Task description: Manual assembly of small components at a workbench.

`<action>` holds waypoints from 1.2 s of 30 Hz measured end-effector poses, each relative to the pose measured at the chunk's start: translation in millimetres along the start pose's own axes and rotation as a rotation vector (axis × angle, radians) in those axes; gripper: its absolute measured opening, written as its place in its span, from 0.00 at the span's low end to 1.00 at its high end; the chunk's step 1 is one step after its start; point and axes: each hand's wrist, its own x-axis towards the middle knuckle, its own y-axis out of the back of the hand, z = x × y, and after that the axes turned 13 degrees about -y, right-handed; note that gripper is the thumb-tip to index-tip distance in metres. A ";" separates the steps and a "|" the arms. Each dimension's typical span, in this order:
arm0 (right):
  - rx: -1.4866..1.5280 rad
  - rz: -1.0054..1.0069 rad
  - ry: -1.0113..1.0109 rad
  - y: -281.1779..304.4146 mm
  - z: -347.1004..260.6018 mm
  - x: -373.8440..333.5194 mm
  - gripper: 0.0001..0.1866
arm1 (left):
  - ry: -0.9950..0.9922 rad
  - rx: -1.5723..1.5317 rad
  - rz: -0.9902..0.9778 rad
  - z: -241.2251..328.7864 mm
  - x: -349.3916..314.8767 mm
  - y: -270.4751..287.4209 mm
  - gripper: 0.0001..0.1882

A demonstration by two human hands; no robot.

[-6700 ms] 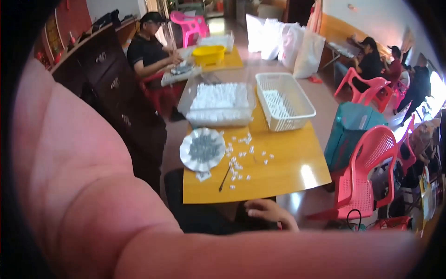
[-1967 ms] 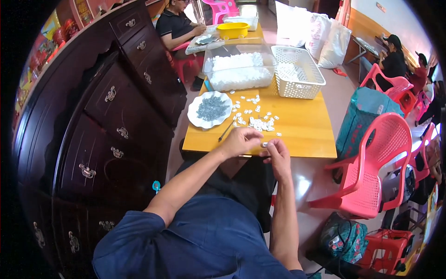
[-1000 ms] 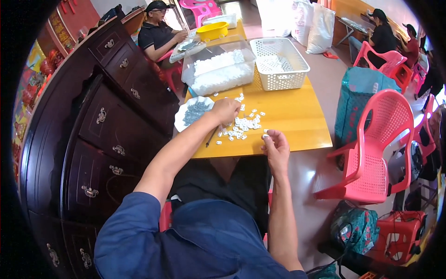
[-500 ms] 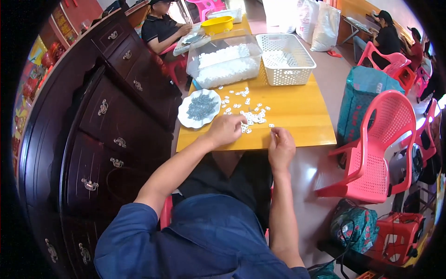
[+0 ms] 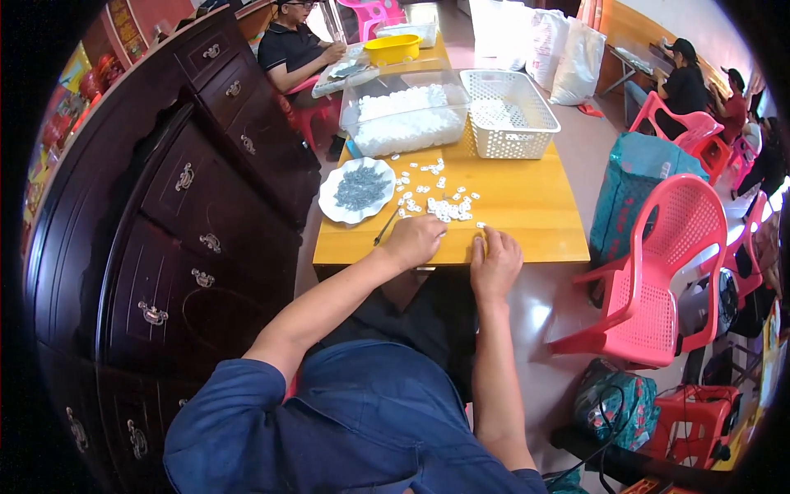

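My left hand is closed at the table's near edge, fingers curled together; whatever they grip is hidden. To its right, my right hand rests on the edge with thumb and forefinger apart, the forefinger beside a small white two-holed plastic piece. Just beyond both hands lies a loose heap of the same white pieces, with others scattered farther back. A scalloped white plate at the left bears a pile of small grey parts. Between plate and left hand lies a thin dark stick.
Across the table stand a clear bin of white pieces and a white perforated basket. A dark drawer cabinet is close on the left, a pink chair on the right. Another person sits at the far left.
My left hand has drawn back from the heap toward the near edge, and the dark stick now shows. The right thumb and forefinger have parted from a pinch. The view has shifted slightly.
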 end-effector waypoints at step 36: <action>1.077 -1.011 -0.637 13.0 -6.7 3.3 0.07 | 0.322 -0.610 0.234 49.8 -7.3 39.3 0.04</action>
